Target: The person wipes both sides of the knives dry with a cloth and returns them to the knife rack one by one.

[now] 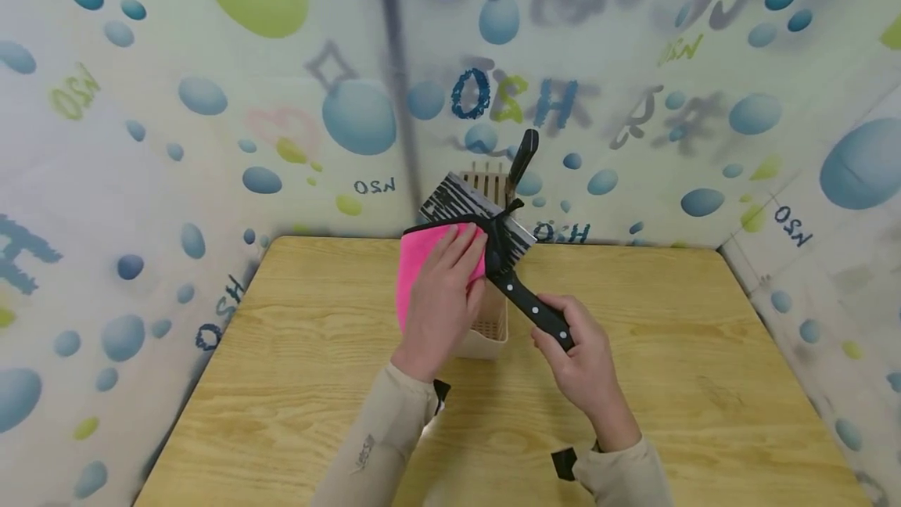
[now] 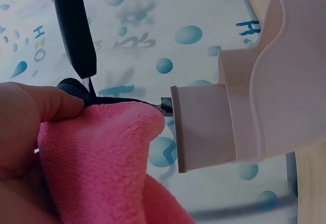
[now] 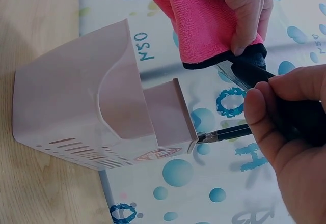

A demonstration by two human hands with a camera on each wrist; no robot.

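My right hand (image 1: 580, 358) grips the black riveted handle of a cleaver (image 1: 535, 310), whose wide shiny blade slants up to the left. With my left hand (image 1: 443, 300) I pinch a pink cloth (image 1: 415, 260) with black edging against the blade. In the left wrist view the thumb lies on the cloth (image 2: 102, 158) near the base of the handle. Part of the blade is hidden behind cloth and fingers. Behind the cleaver stands a pale knife holder (image 3: 66, 86), and a second knife (image 1: 523, 156) sticks out of its top, black handle upward.
The holder stands upright near the back of a wooden table (image 1: 281, 382). Behind the table rises a white backdrop (image 1: 281, 84) printed with blue and green drops and letters. A similar patterned sheet is on each side.
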